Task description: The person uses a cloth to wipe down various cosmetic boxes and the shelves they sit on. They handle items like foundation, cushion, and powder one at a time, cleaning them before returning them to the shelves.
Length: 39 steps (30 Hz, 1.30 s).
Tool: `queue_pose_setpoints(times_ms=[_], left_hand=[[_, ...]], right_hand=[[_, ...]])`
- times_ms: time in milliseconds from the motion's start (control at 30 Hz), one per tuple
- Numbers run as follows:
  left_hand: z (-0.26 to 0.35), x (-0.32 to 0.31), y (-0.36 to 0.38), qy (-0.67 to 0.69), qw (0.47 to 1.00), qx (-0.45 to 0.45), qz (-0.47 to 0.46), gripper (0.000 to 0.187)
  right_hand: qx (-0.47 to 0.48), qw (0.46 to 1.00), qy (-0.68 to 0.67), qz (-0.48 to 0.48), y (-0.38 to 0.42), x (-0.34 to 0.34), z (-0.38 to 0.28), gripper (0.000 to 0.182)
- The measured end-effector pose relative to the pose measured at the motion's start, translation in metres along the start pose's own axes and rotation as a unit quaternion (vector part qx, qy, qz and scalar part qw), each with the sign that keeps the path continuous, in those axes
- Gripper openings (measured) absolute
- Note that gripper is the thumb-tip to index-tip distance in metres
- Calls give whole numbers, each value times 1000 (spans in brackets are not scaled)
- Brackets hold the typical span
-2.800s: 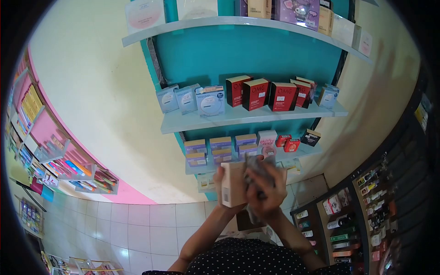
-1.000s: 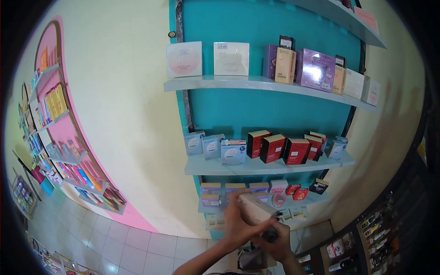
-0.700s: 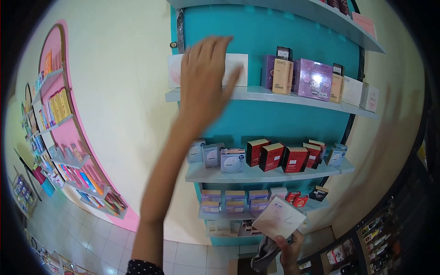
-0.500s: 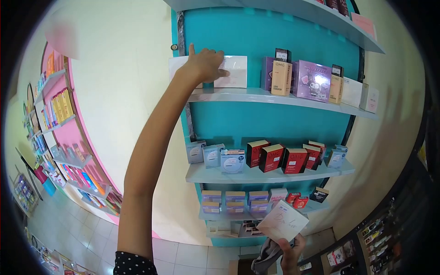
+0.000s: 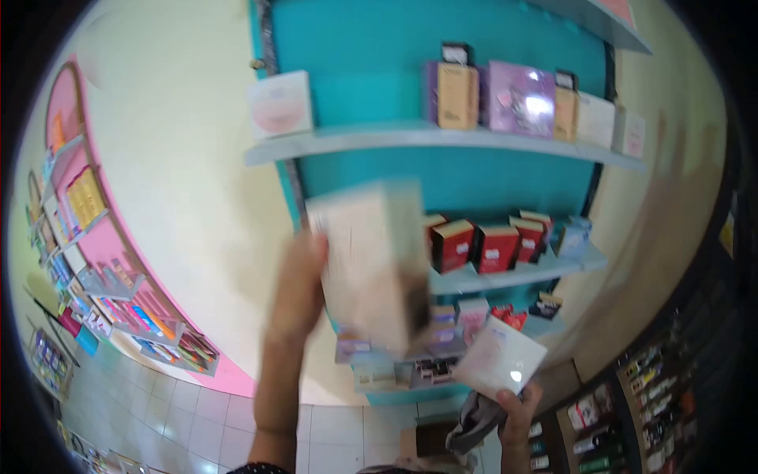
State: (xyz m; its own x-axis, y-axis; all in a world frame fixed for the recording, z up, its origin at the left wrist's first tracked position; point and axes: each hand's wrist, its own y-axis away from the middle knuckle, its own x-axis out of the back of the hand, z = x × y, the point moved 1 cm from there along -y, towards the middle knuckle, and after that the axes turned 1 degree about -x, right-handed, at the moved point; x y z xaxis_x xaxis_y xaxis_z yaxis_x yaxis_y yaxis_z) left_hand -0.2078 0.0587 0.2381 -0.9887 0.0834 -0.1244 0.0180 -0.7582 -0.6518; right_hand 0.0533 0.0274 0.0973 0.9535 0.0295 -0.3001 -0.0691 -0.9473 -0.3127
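A pale box (image 5: 359, 261), smeared by motion, is held up by my left hand (image 5: 302, 276) in front of the middle shelf. The fingers of that hand are wrapped round its left side, some hidden behind it. Lower right, my right hand (image 5: 519, 411) grips a smaller white box (image 5: 501, 355) near its bottom corner. A crumpled grey cloth (image 5: 476, 423) hangs beside the thumb in that same hand. On the upper shelf (image 5: 355, 142) a white box with a pink round print (image 5: 281, 107) stands at the left end.
Purple (image 5: 521, 99) and tan boxes (image 5: 458, 95) stand farther right on the upper shelf. Red boxes (image 5: 496, 249) and a light blue box (image 5: 574, 237) sit on the middle shelf. Side shelves (image 5: 118, 284) line the left wall; a dark rack (image 5: 608, 426) is at lower right.
My left hand has come down from the upper shelf with the pale box. The view has shifted slightly. My right hand still holds its white box and the cloth.
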Motion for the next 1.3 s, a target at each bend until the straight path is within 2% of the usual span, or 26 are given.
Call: queue_pose_setpoints(times_ms=[33, 100, 133, 167, 233, 367, 433, 467, 500, 567, 600, 667, 733, 767, 800, 833, 867, 900, 933, 1000, 1033, 1100, 1233, 1300], left_hand=[[-32, -8, 31, 33, 995, 93, 10, 54], [-82, -42, 77, 229, 960, 162, 17, 49], [-94, -58, 97, 267, 937, 212, 76, 44], [-104, -65, 112, 316, 925, 203, 54, 44], [-122, -64, 139, 353, 895, 266, 60, 62], [-115, -66, 137, 328, 884, 325, 73, 65], [-122, -70, 136, 309, 905, 285, 60, 67], [-123, -72, 139, 328, 899, 286, 50, 59], [-127, -71, 142, 330, 898, 286, 52, 59], [-134, -69, 149, 278, 875, 389, 81, 47], [-136, -70, 149, 300, 862, 394, 107, 38], [-139, -73, 150, 292, 861, 393, 134, 38], [-137, -77, 149, 285, 860, 391, 161, 37], [-132, -80, 146, 223, 887, 368, 169, 38], [-129, -83, 145, 159, 908, 344, 178, 39], [-131, -87, 146, 163, 907, 345, 179, 39], [-132, -89, 147, 118, 924, 311, 191, 33], [-134, -92, 147, 71, 937, 275, 202, 28], [-138, -95, 149, 73, 937, 276, 203, 28], [-145, -97, 155, -2, 953, 212, 216, 23], [-145, -97, 156, -2, 953, 213, 215, 23], [-142, -98, 157, -34, 964, 168, 203, 22], [-138, -99, 159, -58, 964, 173, 194, 23], [-141, -101, 161, -83, 965, 139, 207, 26]], right_hand=[[3, 1000, 11, -29, -3, 0, -3, 40], [-14, 994, 43, -95, -7, -3, -11, 32], [-33, 991, 47, -120, -10, -8, -14, 26], [-44, 992, 53, -104, -12, -7, -12, 26], [-111, 966, 143, -185, -14, -7, -2, 21], [-189, 961, 79, -185, -11, -11, 9, 19], [-106, 947, 229, -199, -11, -13, 12, 19], [-108, 946, 232, -200, -11, -12, 15, 19], [-88, 945, 245, -200, -12, -11, 17, 19], [-73, 942, 259, -202, -12, -8, 17, 20], [-103, 938, 250, -216, -14, -5, 14, 20], [-134, 934, 241, -230, -23, 7, 8, 20], [-142, 977, 122, -102, -32, 24, -1, 24], [-143, 976, 125, -103, -31, 24, -5, 24], [-95, 991, 91, -36, -29, 22, -14, 27], [-45, 997, 57, 31, -26, 20, -21, 29], [-5, 996, 80, 47, -19, 11, -23, 29], [69, 982, 169, 41, -11, -2, -21, 29], [142, 956, 254, 35, -1, -16, -17, 29], [213, 911, 352, -26, 17, -40, -1, 32], [212, 911, 352, -24, 22, -42, 9, 32], [297, 847, 434, -75, 26, -44, 26, 34], [294, 826, 478, -43, 22, -36, 33, 37], [293, 822, 489, 1, 20, -35, 33, 37]])
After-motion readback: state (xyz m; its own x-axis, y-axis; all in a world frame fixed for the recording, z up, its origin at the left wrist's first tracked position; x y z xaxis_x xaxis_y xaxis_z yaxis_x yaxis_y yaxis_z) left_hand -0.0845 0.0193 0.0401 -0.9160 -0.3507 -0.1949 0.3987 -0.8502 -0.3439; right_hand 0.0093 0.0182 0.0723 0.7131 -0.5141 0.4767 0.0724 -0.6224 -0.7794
